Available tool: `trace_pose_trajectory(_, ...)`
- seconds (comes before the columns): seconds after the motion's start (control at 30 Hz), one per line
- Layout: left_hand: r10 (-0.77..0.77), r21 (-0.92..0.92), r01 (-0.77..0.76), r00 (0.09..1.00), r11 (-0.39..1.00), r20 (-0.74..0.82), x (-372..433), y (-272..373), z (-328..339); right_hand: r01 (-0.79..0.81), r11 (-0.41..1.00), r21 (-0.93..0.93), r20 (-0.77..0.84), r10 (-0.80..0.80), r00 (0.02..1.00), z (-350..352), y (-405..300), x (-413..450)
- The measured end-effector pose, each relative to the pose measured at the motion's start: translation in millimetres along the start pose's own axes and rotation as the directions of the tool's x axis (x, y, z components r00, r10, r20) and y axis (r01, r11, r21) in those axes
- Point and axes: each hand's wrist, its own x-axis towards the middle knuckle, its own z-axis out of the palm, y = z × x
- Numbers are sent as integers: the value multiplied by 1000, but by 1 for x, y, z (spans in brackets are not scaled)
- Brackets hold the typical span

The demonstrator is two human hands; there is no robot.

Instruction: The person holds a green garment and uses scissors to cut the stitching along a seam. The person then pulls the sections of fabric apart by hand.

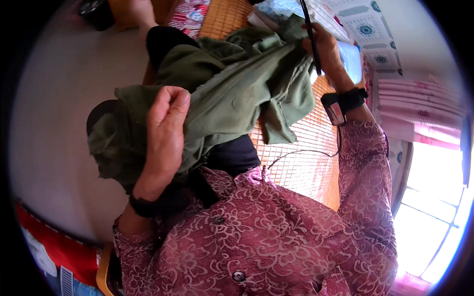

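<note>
Olive-green cloth (229, 100) with frayed edges and loose threads lies across the dark-trousered legs in front of me. My left hand (166, 125) grips its left part, thumb laid against the curled fingers. At the upper right, my right hand (324, 46) pinches another part of the cloth, so a fold stretches between both hands. A thin black rod or strap (312, 37) crosses in front of the right fingers; whether they hold it, I cannot tell. The right wrist carries a strapped black device (335, 107) with a cord, and the left wrist a black band (144, 207).
Under the cloth is a woven bamboo-like mat (296, 159). Folded fabrics (277, 11) and a pale blue item (350, 61) lie beyond the right hand. A bright window (426, 214) is at right. Red fabric (63, 229) sits at lower left, near a yellow-brown edge (104, 272).
</note>
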Motion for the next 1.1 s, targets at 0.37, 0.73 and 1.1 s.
trace_pose_trajectory(0.37,-209,-122,204,977,971,-33,-9,10,-16,-151,961,230,144,120,982,28,-75,-87)
trace_pose_trajectory(0.73,-275,-160,268,961,950,-26,-11,24,-22,-779,276,563,824,-109,556,71,-136,-138)
trace_pose_trajectory(1.1,-140,-106,117,960,987,-244,-14,24,-23,-796,247,552,834,-194,517,93,-130,-147)
